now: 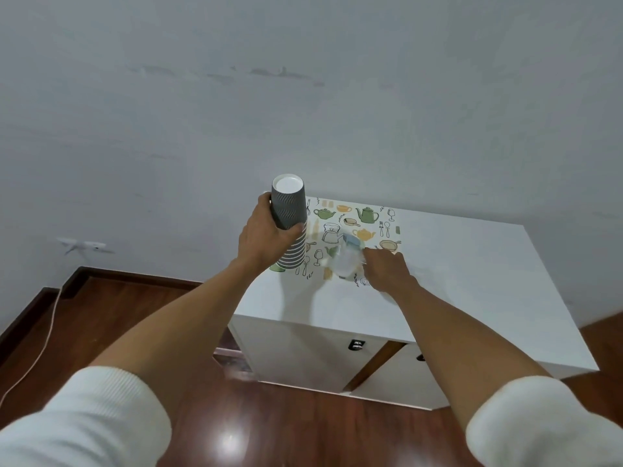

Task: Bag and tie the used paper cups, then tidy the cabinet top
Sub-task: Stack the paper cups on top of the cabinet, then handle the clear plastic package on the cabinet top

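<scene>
Cups (290, 227), stacked upside down, are being gripped by the left hand (266, 235); tilting could spill them. Right hand (384, 269) beside them is pinching a blurred plastic bag (347, 262), which could slip

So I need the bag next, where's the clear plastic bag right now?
The bag lies on the patterned mat on the cabinet top, under the right hand's fingers, just right of the cup stack in the left hand.
</scene>
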Tool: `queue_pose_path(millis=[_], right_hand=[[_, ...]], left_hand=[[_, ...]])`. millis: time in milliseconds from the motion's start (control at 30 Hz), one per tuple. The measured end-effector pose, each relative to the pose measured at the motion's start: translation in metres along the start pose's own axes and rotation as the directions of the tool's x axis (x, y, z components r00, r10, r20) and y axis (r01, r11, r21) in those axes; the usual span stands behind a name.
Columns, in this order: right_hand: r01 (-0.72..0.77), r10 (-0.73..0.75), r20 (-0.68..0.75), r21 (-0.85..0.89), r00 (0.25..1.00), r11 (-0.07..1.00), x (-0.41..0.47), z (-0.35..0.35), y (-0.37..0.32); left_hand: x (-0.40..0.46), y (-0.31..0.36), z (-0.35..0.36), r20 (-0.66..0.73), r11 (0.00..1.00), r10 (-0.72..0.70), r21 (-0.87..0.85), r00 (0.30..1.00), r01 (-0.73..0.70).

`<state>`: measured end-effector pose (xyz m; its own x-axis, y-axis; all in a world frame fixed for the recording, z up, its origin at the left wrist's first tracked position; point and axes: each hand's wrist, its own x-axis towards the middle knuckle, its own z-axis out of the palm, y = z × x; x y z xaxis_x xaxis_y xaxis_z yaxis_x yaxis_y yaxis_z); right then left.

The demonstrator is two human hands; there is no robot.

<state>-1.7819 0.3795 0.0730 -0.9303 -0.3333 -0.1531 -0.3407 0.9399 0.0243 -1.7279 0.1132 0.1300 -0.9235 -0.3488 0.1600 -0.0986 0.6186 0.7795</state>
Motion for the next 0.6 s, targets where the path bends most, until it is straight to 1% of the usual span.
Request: queue_pose_path(millis=[67,100,133,167,200,233,267,300,333,367,400,433,467,500,533,567,600], right_hand=[[-0.003,0.003,-0.007,0.016,1.0,1.0,0.0,0.0,0.001],[0.0,0.0,-0.008,0.023,1.0,1.0,0.0,0.001,0.001],[0.001,-0.001,-0.003,0.034,1.0,0.999,0.0,0.001,0.0],[-0.005,0.004,0.006,0.071,1.0,0.997,0.001,0.001,0.0],[-0.029,0.027,0.022,0.141,0.999,0.99,0.001,0.0,-0.001],[-0.064,0.056,0.042,0.228,0.998,0.971,0.002,-0.002,0.0],[-0.1,0.085,0.061,0.313,0.994,0.944,0.002,-0.005,0.0],[-0.116,0.101,0.058,0.397,0.993,0.91,0.003,-0.009,0.001],[-0.122,0.12,0.035,0.476,0.992,0.871,0.005,-0.013,0.003],[-0.116,0.138,0.002,0.557,0.99,0.823,0.007,-0.017,0.006],[-0.12,0.171,-0.023,0.623,0.985,0.773,0.007,-0.024,0.009],[-0.126,0.207,-0.034,0.692,0.978,0.71,0.009,-0.031,0.014],[-0.134,0.229,-0.016,0.771,0.973,0.622,0.009,-0.04,0.019],[-0.127,0.226,0.009,0.848,0.974,0.514,0.008,-0.048,0.025],[-0.118,0.216,0.03,0.906,0.976,0.406,0.005,-0.059,0.031],[-0.108,0.211,0.042,0.945,0.977,0.309,0.003,-0.068,0.039],[-0.104,0.21,0.054,0.966,0.976,0.235,-0.001,-0.077,0.045]], left_hand=[[0.001,0.0,0.002,-0.008,1.0,0.001,-0.013,1.0,-0.001],[0.0,-0.001,0.004,-0.029,1.0,0.016,-0.007,0.999,-0.016],[-0.002,-0.003,0.006,-0.082,0.998,0.053,0.022,0.995,-0.051],[-0.006,-0.005,0.008,-0.164,0.991,0.12,0.079,0.979,-0.108],[-0.011,-0.006,0.011,-0.252,0.971,0.218,0.155,0.943,-0.182],[-0.016,-0.005,0.015,-0.314,0.938,0.326,0.223,0.892,-0.265],[-0.022,-0.004,0.02,-0.326,0.899,0.424,0.264,0.845,-0.349],[-0.029,-0.002,0.025,-0.292,0.857,0.505,0.277,0.812,-0.434],[-0.035,-0.001,0.032,-0.226,0.823,0.562,0.252,0.796,-0.509],[-0.04,0.002,0.039,-0.142,0.81,0.581,0.191,0.801,-0.554],[-0.046,0.006,0.046,-0.052,0.823,0.564,0.117,0.824,-0.556],[-0.05,0.011,0.053,0.032,0.849,0.524,0.062,0.851,-0.525],[-0.053,0.016,0.061,0.094,0.884,0.463,0.022,0.881,-0.467],[-0.054,0.021,0.07,0.14,0.928,0.371,-0.031,0.918,-0.371],[-0.053,0.028,0.079,0.185,0.967,0.242,-0.126,0.953,-0.221],[-0.05,0.037,0.086,0.241,0.968,0.089,-0.25,0.966,-0.027],[-0.046,0.046,0.09,0.327,0.916,-0.055,-0.36,0.944,0.177]])
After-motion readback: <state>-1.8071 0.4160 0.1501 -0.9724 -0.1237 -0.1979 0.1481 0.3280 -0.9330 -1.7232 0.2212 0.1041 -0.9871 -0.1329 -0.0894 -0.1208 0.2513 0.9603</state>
